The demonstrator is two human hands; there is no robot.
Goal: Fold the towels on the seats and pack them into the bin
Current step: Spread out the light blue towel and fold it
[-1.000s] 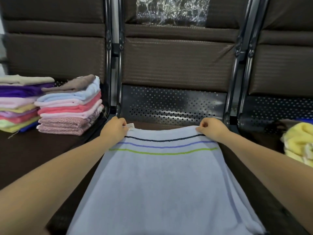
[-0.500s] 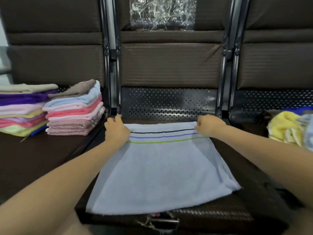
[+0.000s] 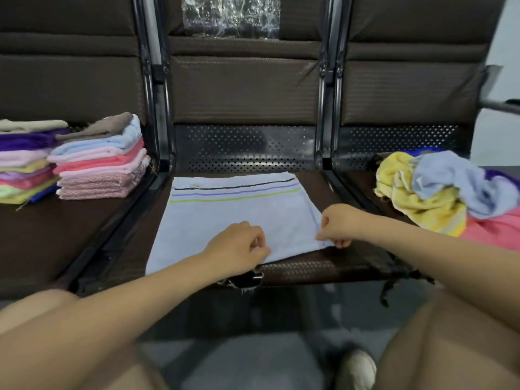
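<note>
Spanning the whole scene is a row of three dark brown seats (image 3: 244,88) with perforated metal backs, joined by black frame bars. On the middle seat lies a pale blue towel (image 3: 225,218), spread flat, with a black, a purple and a green stripe running across its far end and a small label near its far left corner. Its near edge reaches almost to the seat's front rim.

On the right seat sits a loose heap of unfolded towels (image 3: 439,192): yellow, pale blue, pink and a trace of purple, all crumpled together. On the left seat stand two stacks of folded towels (image 3: 98,161), just beside each other, in pinks, purples, blues, yellow and brown.

A piece of crinkled clear plastic (image 3: 230,15) hangs on the middle seat's backrest.

The left hand (image 3: 239,249) rests on the towel's near edge around its middle, fingers curled and seeming to pinch the cloth. The right hand (image 3: 337,225) is at the towel's near right corner, thumb and fingers pinching that corner.

A light shoe (image 3: 356,370) shows on the grey floor below.
</note>
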